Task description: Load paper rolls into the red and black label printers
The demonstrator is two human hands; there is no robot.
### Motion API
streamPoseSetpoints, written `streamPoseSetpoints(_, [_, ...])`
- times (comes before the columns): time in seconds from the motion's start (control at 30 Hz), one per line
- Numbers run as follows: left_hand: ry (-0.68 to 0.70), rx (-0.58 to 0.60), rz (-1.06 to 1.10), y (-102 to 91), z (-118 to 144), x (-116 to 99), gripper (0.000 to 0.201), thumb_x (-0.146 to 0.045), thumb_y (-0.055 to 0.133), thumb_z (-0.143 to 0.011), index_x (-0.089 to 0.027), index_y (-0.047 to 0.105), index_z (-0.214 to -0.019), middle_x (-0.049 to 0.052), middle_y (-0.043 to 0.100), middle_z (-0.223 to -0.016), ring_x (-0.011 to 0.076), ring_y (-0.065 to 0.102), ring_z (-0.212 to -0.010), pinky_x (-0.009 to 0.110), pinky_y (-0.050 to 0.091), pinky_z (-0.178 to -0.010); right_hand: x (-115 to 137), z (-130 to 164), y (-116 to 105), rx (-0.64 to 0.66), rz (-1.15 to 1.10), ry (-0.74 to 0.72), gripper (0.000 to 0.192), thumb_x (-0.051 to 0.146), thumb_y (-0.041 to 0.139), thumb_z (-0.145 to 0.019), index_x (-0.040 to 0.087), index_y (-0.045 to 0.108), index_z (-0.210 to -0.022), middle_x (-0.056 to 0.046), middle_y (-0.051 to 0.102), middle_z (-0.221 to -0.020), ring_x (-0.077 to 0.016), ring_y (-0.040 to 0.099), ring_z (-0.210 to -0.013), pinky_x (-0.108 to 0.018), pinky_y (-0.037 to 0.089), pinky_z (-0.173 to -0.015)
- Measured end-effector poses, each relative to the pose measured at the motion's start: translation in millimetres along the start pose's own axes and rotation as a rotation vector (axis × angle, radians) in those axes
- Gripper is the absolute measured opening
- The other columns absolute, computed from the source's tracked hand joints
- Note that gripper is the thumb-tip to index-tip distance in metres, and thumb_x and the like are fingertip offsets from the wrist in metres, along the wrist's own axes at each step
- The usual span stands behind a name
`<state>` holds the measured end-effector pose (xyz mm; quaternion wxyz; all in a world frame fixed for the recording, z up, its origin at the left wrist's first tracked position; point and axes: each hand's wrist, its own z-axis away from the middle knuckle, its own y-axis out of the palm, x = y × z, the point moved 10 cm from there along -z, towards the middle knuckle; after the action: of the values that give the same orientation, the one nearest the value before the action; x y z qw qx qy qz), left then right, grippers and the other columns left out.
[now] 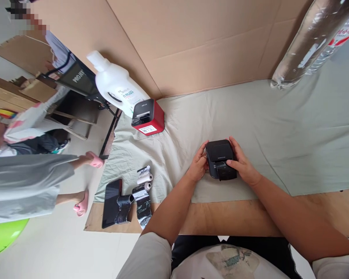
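We steady the black printer [221,159] near the desk's [279,124] front edge, left hand [198,166] and right hand [242,162] gripping its sides.

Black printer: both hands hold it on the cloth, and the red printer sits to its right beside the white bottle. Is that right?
Not quite. The head view shows the red printer to the left of the black printer, not the right. The rest holds: the left hand and right hand hold the black printer on the cloth, and the red one sits beside the white bottle.
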<state>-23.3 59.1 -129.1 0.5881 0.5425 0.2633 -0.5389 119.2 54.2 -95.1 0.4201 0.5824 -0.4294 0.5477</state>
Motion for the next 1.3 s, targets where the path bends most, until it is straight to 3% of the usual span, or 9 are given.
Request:
streamPoseSetpoints(0.17, [-0.012,0.041,-0.059,4.0,1.4,1.1,0.072,-0.045,0.063,-0.086,-0.034,0.035,-0.152,0.004,0.066,-0.108,0.0079,0.055,-0.062,0.02,0.046,-0.054,-0.8,-4.1,-12.5,0.017,-0.013,0.076,0.084,0.056,0.066,-0.084,0.032,0.029,-0.156,-0.009,0.04,-0.158,-0.0303,0.039,-0.145,-0.053,0.034,-0.12])
streamPoseSetpoints(0.37, [0.001,-0.007,-0.049,2.0,1.1,-0.4,0.074,-0.047,0.065,-0.085,-0.028,0.038,-0.151,0.004,0.066,-0.093,0.0141,0.059,-0.073,0.024,0.048,-0.063,17.1,-4.3,-13.1,0.111,0.196,-0.031,0.09,0.057,0.075,-0.077,0.029,0.036,-0.153,-0.012,0.041,-0.157,-0.0327,0.047,-0.14,-0.053,0.04,-0.116])
streamPoseSetpoints(0.5, [0.017,-0.011,-0.043,-0.7,0.1,2.1,0.072,-0.043,0.062,-0.084,-0.025,0.04,-0.149,0.004,0.065,-0.093,0.0128,0.056,-0.068,0.024,0.046,-0.061,19.1,-6.1,-23.7,-0.014,0.24,-0.058,0.08,0.063,0.072,-0.077,0.026,0.049,-0.144,-0.014,0.057,-0.142,-0.0314,0.06,-0.125,-0.05,0.049,-0.107])
streamPoseSetpoints(0.63, [0.004,0.013,-0.093,-0.9,0.8,11.7,0.068,-0.041,0.06,-0.082,-0.028,0.042,-0.147,0.004,0.066,-0.099,0.0103,0.053,-0.064,0.022,0.043,-0.057,20.6,-6.9,-38.1,-0.179,0.166,-0.051,0.069,0.078,0.051,-0.083,0.024,0.063,-0.124,-0.011,0.07,-0.119,-0.0292,0.066,-0.11,-0.047,0.054,-0.097])
streamPoseSetpoints(0.77, [0.025,0.01,-0.166,2.9,5.0,12.1,0.062,-0.047,0.06,-0.085,-0.028,0.046,-0.142,0.004,0.066,-0.107,0.0146,0.058,-0.078,0.025,0.047,-0.064,17.9,-6.3,-42.5,-0.217,0.141,0.007,0.067,0.08,0.046,-0.084,0.024,0.068,-0.114,-0.009,0.072,-0.108,-0.03,0.066,-0.105,-0.048,0.054,-0.095])
streamPoseSetpoints(0.9, [0.14,-0.065,-0.274,5.7,9.6,-5.3,0.059,-0.059,0.06,-0.087,-0.024,0.05,-0.135,0.01,0.062,-0.128,0.022,0.06,-0.106,0.034,0.05,-0.088,10.1,-6.3,-35.7,-0.165,0.036,0.048,0.064,0.075,0.047,-0.086,0.025,0.064,-0.121,-0.008,0.07,-0.118,-0.0288,0.065,-0.111,-0.049,0.052,-0.1])
streamPoseSetpoints(1.0, [0.252,-0.126,-0.37,7.6,13.7,-21.2,0.056,-0.065,0.055,-0.088,-0.022,0.054,-0.125,0.011,0.062,-0.126,0.0239,0.058,-0.116,0.039,0.044,-0.101,6.8,-7.1,-27.9,-0.097,0.001,0.054,0.06,0.07,0.054,-0.086,0.025,0.063,-0.124,-0.01,0.069,-0.124,-0.028,0.064,-0.116,-0.049,0.049,-0.105])
streamPoseSetpoints(1.13, [0.342,-0.187,-0.456,5.9,18.9,-32.5,0.057,-0.069,0.055,-0.086,-0.021,0.057,-0.116,0.01,0.066,-0.112,0.0231,0.06,-0.105,0.037,0.046,-0.095,7.5,-8.4,-26.8,-0.031,0.017,0.052,0.062,0.069,0.062,-0.082,0.027,0.061,-0.128,-0.012,0.066,-0.131,-0.0287,0.062,-0.12,-0.049,0.05,-0.103])
streamPoseSetpoints(1.3, [0.348,-0.406,-0.522,-19.9,23.5,-37.7,0.052,-0.069,0.047,-0.091,-0.019,0.058,-0.084,0.003,0.059,-0.077,0.0187,0.055,-0.079,0.032,0.044,-0.077,14.7,-9.6,-17.6,0.112,-0.005,-0.029,0.072,0.064,0.073,-0.076,0.029,0.055,-0.136,-0.011,0.058,-0.142,-0.029,0.058,-0.126,-0.048,0.051,-0.103])
